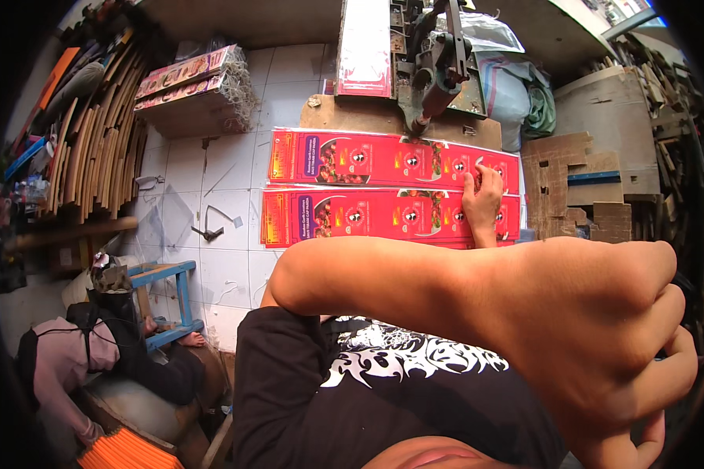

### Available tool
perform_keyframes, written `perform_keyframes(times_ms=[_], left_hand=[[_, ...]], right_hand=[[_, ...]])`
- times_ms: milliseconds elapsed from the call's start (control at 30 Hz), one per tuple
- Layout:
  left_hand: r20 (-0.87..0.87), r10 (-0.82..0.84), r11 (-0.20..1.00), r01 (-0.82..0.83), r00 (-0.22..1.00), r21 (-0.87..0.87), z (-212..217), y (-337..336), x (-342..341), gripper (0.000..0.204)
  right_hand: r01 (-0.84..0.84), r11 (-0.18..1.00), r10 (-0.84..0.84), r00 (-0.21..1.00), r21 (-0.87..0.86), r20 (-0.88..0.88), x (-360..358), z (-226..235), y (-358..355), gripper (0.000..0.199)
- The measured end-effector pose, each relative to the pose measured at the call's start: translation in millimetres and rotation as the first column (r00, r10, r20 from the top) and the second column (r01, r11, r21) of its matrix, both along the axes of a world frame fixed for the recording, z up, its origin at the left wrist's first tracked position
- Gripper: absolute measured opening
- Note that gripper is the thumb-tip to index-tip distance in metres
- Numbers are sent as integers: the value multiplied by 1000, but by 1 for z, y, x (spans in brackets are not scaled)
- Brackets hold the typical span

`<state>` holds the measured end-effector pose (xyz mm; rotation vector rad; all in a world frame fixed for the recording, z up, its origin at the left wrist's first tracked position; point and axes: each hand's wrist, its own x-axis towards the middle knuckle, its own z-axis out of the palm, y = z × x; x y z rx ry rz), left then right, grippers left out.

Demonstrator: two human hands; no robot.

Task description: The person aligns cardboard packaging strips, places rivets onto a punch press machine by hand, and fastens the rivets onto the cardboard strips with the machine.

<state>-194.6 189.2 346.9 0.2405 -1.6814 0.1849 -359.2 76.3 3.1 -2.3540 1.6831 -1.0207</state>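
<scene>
My left arm crosses the view close to the camera. My left hand (618, 328) is raised at the lower right, its fingers curled closed; whatever lies inside them is hidden. Beyond that forearm, my right hand (485, 195) rests with bent, slightly parted fingers on the right part of two red printed strips. Its fingertips touch the upper strip (383, 162), while the wrist passes over the lower strip (379, 215). Both strips carry food pictures and lie side by side, in front of a metal press (438, 98) with a lever.
Another long printed strip (364, 78) lies on the press bed. A brown board (328, 116) sits at its front edge. Bundled printed cartons (188, 86) stand far left. Cut cardboard (559, 164) lies right. At lower left, a co-worker's hand (92, 432) touches an orange stack (129, 452).
</scene>
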Motion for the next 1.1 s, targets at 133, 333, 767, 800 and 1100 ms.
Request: perform_keyframes(times_ms=[133,333,767,800,1100], left_hand=[[65,50,983,-61,997,174,-13,2,-12,16],[253,65,707,-223,965,671,-145,-7,30,22],[456,770,-308,-365,446,878,-316,136,181,58],[457,771,-313,-361,443,878,-315,139,179,58],[412,813,-309,-294,411,904,-315,162,161,53]], right_hand=[[9,1000,-9,1000,13,3,-2,1,-4,29],[31,997,-49,963,72,265,3,10,5,27],[328,723,-432,901,608,28,-177,-30,29,67],[153,713,-388,899,684,204,-178,-30,32,65],[128,750,-363,900,649,242,-183,-31,43,73]])
